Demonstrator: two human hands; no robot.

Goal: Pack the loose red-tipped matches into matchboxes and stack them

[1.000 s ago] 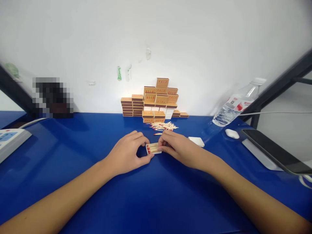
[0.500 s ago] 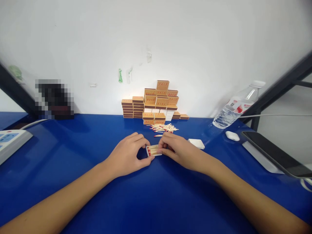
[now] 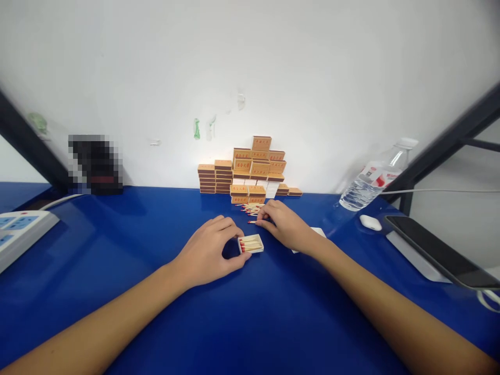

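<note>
A white matchbox tray (image 3: 257,250) with several red-tipped matches in it lies on the blue table. My left hand (image 3: 213,251) grips the tray's left end between thumb and fingers. Beyond the tray, my right hand (image 3: 282,225) has thumb and forefinger closed on a single match (image 3: 252,222), its red head pointing left. A loose heap of matches (image 3: 250,209) spreads just behind, partly covered by my right hand. Orange matchboxes (image 3: 261,168) are stacked against the wall behind the heap.
A white flat piece (image 3: 319,231) lies partly under my right wrist. Farther right are a tilted water bottle (image 3: 361,185), a white earphone case (image 3: 370,223) and a phone (image 3: 437,252) on a raised support. A power strip (image 3: 27,232) sits at the left edge.
My right hand has moved from the tray toward the heap and now pinches a match. My left hand stays on the tray. The view has shifted slightly.
</note>
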